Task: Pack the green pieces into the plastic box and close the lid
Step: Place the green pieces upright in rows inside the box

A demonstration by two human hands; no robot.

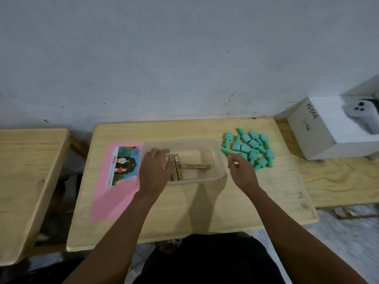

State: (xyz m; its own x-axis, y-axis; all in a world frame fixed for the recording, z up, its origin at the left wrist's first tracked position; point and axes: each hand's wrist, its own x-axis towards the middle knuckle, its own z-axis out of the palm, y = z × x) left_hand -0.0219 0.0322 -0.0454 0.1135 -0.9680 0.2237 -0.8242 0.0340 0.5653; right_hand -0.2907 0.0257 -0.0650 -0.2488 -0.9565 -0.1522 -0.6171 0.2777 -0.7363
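I see left hand [156, 167] grasping wooden blocks [176, 167] inside plastic box [217, 160]; right hand [242, 171] released beside green pieces [249, 148], frame right. Risk: blocks crowd box, pieces overfill, pink lid [106, 193] jams.

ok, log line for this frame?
left hand: on box | right hand: empty, at green pieces | lid: off, left

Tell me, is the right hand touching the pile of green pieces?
Cannot tell. In the head view the right hand reaches the near edge of the green pieces, with its fingertips overlapping them in the picture, but neither contact nor a gap shows plainly.
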